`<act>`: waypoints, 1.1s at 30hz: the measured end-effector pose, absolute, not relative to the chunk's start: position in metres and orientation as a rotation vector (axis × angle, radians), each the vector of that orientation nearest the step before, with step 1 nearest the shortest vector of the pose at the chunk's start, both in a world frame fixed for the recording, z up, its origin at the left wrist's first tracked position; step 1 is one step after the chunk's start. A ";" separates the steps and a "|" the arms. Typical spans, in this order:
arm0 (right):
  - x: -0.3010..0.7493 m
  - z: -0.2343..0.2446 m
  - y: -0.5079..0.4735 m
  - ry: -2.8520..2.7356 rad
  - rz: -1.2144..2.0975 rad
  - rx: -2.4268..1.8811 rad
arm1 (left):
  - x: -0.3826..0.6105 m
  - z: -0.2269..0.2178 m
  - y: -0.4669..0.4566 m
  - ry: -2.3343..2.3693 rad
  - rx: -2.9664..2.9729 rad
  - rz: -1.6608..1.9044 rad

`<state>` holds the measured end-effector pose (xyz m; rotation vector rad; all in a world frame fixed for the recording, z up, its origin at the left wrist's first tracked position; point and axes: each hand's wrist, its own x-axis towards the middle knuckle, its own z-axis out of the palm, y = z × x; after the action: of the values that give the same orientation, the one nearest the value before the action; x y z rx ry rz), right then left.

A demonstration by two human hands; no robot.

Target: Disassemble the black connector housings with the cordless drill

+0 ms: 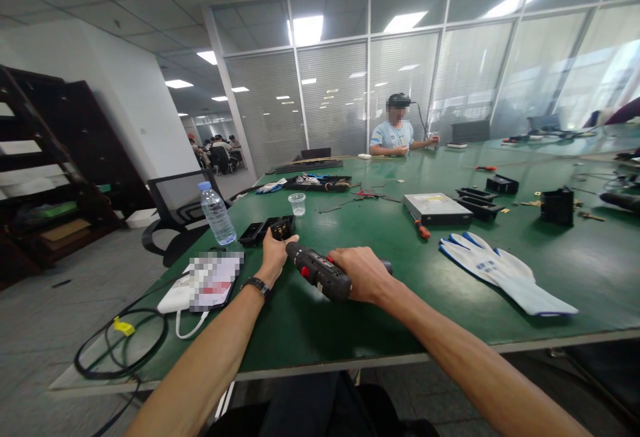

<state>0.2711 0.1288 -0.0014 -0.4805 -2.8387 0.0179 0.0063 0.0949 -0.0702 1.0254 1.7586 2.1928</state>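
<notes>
**Drill (323,277) nose sits close to left hand (275,255)**

Left of the frame's centre, the left grip is clamped on a small dark part (283,227). At lower centre, the right hand (364,272) has its grip wrapped around the drill. With the part only hand-held, a twist or slip could drive the nose into the left fingers. The drill's nose points to the upper left, its body's long axis slanting down to the lower right.

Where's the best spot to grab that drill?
Probably the power drill by its handle, coming from the right: it's tipped sideways, handle pointing right, where the right hand wraps it, away from the chuck beside the left hand.
</notes>
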 end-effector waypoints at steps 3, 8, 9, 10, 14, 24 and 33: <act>0.271 -0.002 0.129 -2.842 0.012 -0.486 | 0.005 -0.071 0.096 1.771 1.018 2.192; 0.272 -0.004 0.130 -2.802 -0.013 -0.456 | 0.004 -0.073 0.097 1.755 1.028 2.201; 0.272 -0.005 0.130 -2.795 -0.008 -0.451 | 0.004 -0.073 0.097 1.764 1.037 2.200; 0.272 -0.005 0.131 -2.790 -0.006 -0.447 | 0.003 -0.074 0.097 1.772 1.045 2.199; 0.272 -0.007 0.132 -2.791 -0.014 -0.436 | 0.002 -0.074 0.098 1.765 1.043 2.184; 0.270 -0.007 0.134 -2.817 -0.024 -0.440 | 0.006 -0.071 0.096 1.769 1.020 2.192; 0.271 -0.011 0.135 -2.779 -0.004 -0.408 | -0.001 -0.075 0.099 1.779 0.997 2.181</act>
<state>0.2705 0.1346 -0.0112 -0.4083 -2.7787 -0.0038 -0.0010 0.0992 -0.0747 0.9974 1.7793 2.1808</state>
